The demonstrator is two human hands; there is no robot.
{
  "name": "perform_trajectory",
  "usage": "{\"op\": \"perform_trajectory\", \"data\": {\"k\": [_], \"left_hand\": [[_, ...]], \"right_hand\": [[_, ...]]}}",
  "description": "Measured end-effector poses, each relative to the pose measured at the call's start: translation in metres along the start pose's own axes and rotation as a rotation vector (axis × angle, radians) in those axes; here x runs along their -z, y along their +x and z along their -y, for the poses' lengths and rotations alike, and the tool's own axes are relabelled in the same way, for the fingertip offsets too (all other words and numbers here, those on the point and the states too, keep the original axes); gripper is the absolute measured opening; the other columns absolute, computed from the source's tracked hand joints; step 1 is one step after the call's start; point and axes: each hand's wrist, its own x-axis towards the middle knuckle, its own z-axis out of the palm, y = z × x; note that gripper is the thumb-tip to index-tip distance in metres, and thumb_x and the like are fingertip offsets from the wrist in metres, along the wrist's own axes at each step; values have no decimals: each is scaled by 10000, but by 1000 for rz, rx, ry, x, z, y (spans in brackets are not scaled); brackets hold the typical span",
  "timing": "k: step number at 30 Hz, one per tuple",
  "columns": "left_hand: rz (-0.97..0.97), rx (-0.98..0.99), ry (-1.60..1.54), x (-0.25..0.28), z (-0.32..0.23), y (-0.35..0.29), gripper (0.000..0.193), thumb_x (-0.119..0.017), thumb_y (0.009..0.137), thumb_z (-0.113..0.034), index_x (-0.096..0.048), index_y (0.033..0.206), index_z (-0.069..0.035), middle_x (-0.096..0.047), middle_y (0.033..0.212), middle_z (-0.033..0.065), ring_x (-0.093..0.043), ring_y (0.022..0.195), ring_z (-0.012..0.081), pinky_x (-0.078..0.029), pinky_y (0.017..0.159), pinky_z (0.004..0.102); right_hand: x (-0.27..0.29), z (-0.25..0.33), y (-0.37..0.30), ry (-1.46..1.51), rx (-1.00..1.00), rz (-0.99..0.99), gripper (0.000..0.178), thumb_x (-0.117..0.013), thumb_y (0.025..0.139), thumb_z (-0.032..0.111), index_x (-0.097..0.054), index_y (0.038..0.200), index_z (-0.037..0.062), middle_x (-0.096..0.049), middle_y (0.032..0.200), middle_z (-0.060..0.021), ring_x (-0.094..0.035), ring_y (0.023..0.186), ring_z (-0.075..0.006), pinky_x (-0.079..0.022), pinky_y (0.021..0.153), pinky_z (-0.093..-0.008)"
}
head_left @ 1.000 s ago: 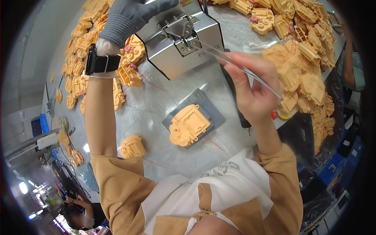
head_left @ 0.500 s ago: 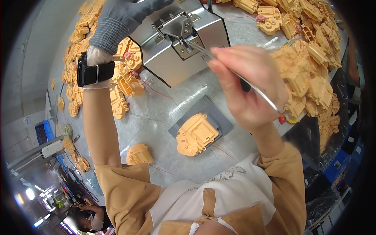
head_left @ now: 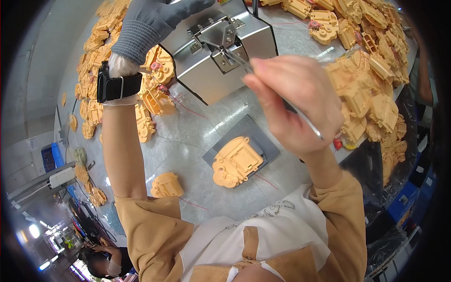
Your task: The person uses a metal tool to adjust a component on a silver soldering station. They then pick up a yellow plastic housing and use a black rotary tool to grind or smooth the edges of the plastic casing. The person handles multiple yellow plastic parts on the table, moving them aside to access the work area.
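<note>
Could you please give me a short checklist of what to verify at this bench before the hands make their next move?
1. Tweezers gripped in the right hand: ok.
2. Tweezer tips touching the metal mechanism of the silver machine: cannot tell; they are right at it, but contact is too small to see.
3. Left hand firmly placed on the machine: cannot tell; the picture's upper edge cuts off its fingers.
4. Both hands gloved: not ok; the left wears a grey glove, the right is bare.
5. Orange housing resting on the grey pad, away from both hands: ok.
</note>
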Motion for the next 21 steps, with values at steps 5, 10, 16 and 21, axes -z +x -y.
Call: {"op": "perform_trajectory", "data": {"k": [5, 10, 16, 21], "left_hand": [[39, 87, -88, 1, -18, -4, 744, -772, 746, -310, -422, 1273, 81, -631, 1033, 164, -603, 926, 171, -475, 806, 263], [52, 116, -181, 0, -9, -2, 719, -764, 759, -264, -413, 1272, 97, -634, 1026, 167, -609, 903, 168, -482, 784, 252], [52, 116, -206, -1, -10, -1, 708, -755, 772, -217, -388, 1282, 108, -639, 1007, 165, -618, 878, 161, -488, 760, 242], [82, 132, -262, 0, -16, -4, 700, -749, 781, -209, -377, 1282, 107, -642, 991, 156, -629, 852, 155, -492, 743, 239]], "right_hand": [[-9, -5, 2, -49, 74, -68, 225, -737, 632, -1, -618, 823, 15, -627, 757, -78, -602, 656, -216, -486, 548, -274], [-18, -4, 0, -90, 124, -135, 218, -731, 590, 17, -613, 772, 31, -599, 708, -58, -589, 631, -201, -480, 510, -257], [-17, -4, -2, -124, 172, -101, 191, -711, 591, 15, -593, 737, 44, -602, 724, -58, -594, 647, -192, -483, 519, -251], [-13, -7, 0, -106, 196, -48, 187, -696, 581, -2, -589, 727, 46, -605, 729, -63, -597, 653, -193, -490, 524, -250]]}}
